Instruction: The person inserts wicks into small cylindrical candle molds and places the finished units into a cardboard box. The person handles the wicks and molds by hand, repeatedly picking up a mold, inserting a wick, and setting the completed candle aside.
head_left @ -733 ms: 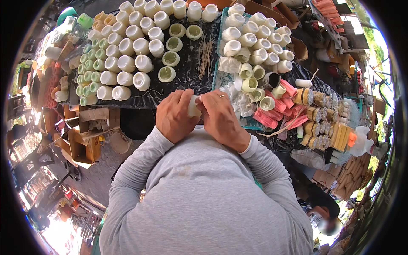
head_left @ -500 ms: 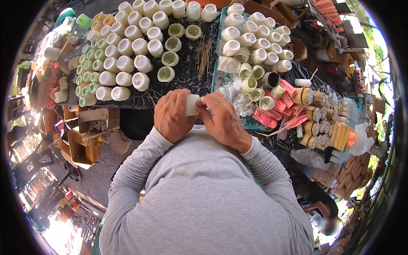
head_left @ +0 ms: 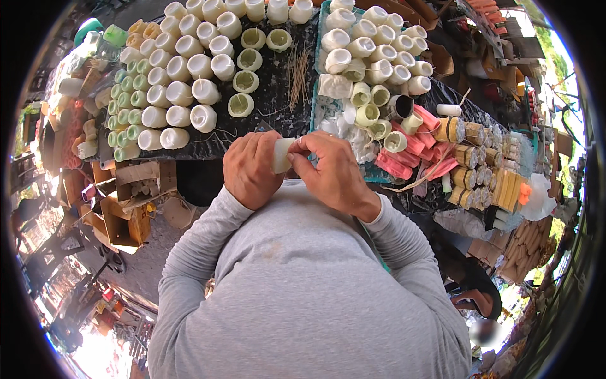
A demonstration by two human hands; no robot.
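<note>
My left hand [head_left: 252,169] is wrapped round a pale, translucent wax candle [head_left: 283,155], held in front of my chest near the table's front edge. Against the candle's right side, the thumb and fingers of my right hand [head_left: 332,169] are pinched together. Whatever lies between those fingertips is too small to make out. Beyond my hands, rows of white wax candles [head_left: 178,91] stand on the black-covered table, with smaller green ones [head_left: 124,100] at their left. Several hollow greenish wax cups [head_left: 241,105] form a column nearer the middle, beside a bundle of thin wick-like strands [head_left: 298,79].
A teal tray [head_left: 314,95] at the right holds more white wax pieces and hollow cups. Pink wax pieces [head_left: 404,158] and tied yellowish bundles [head_left: 466,155] lie farther right. Cardboard boxes [head_left: 126,221] sit below the table at the left. Another person's arm [head_left: 476,297] shows lower right.
Both hands still hold the same pose around the candle, which looks slightly more tilted. The table's contents have shifted a little left and up in the view.
</note>
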